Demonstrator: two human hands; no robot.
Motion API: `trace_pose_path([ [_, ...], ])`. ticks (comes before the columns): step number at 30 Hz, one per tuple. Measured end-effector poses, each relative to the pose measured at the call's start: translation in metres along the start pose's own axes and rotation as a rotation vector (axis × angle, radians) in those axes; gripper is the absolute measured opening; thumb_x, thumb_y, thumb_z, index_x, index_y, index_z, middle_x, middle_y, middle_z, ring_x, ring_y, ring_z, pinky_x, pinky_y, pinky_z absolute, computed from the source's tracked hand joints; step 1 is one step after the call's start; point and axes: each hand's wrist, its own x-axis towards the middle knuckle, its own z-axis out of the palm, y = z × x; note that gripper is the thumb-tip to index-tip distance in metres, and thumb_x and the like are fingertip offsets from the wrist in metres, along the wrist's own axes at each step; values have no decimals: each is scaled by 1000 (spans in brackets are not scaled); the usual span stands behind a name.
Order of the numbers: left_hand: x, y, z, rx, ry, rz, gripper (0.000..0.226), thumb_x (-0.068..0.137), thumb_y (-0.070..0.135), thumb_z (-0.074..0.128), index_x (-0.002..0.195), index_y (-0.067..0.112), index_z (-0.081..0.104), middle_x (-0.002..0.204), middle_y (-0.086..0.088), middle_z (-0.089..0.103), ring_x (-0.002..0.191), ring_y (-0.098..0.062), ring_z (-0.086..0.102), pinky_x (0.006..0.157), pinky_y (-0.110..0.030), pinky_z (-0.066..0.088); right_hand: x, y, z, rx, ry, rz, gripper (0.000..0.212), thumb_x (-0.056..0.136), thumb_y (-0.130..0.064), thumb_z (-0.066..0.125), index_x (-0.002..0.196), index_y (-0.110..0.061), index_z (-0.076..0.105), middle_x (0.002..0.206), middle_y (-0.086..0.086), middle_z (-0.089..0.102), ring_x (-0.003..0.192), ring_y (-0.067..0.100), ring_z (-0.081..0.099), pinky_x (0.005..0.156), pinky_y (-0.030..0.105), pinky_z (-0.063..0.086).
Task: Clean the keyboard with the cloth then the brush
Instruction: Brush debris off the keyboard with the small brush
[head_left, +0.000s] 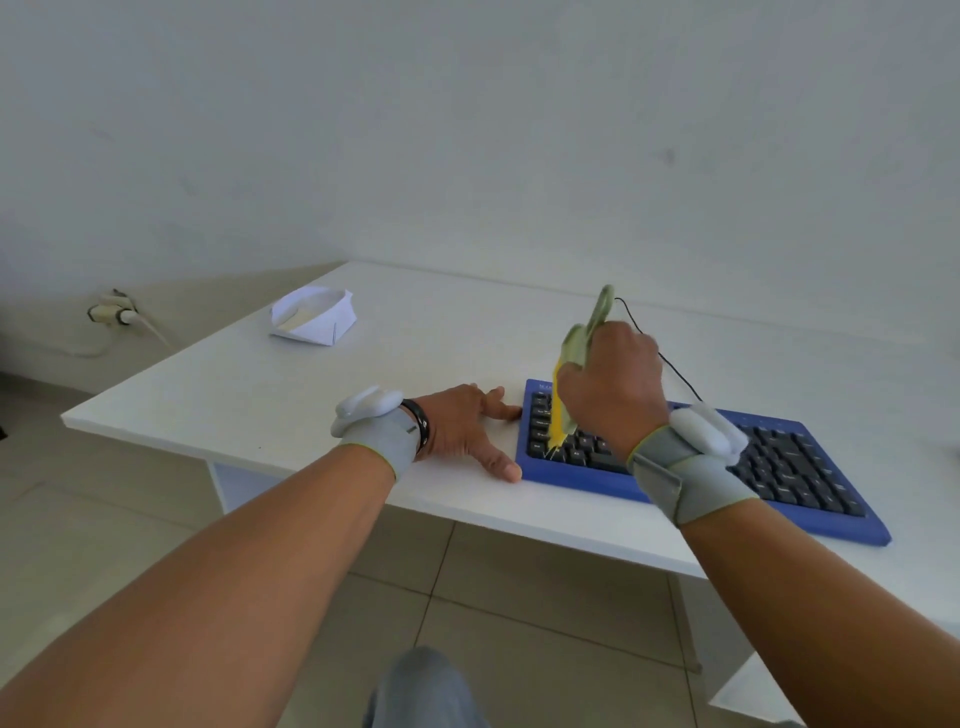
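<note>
A blue keyboard (810, 483) with dark keys lies at the right of the white table (249, 395), close to its front edge. My right hand (615, 395) grips a pale green brush (582, 343) with yellow bristles, handle pointing up and away. The bristles rest on the keys at the keyboard's left end. My left hand (467, 428) lies flat on the table, fingers spread, with fingertips and thumb touching the keyboard's left edge. A folded white cloth (314, 317) sits apart at the table's back left.
A thin black cable (675, 369) runs from the keyboard's back toward the wall. A wall socket with plugs (111, 312) is low on the left. The table's front edge runs just below my wrists, with tiled floor under it.
</note>
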Motion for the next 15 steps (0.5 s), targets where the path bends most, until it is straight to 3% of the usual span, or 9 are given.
trace_pose_path([
  [3,0,-1,3,-33,-8,-16,96,70,49,84,151,39,34,164,12,11,151,-10,-1,120,-40,2,-15,5,11,-6,-58,7,17,86,-13,55,82,-5,41,89,15,47,80,31,42,66,31,30],
  [9,3,-2,2,-78,18,-35,96,65,46,88,148,39,40,163,14,13,151,-9,4,118,-35,7,-19,-5,-8,-3,-136,-28,29,80,-13,60,67,-12,34,73,3,39,64,20,39,51,27,26],
  [15,0,0,1,-64,26,-8,96,69,50,84,151,37,36,165,11,8,151,-11,-4,120,-41,3,9,-11,-7,12,18,5,23,81,-9,57,69,-8,37,86,16,50,74,31,45,47,25,21],
])
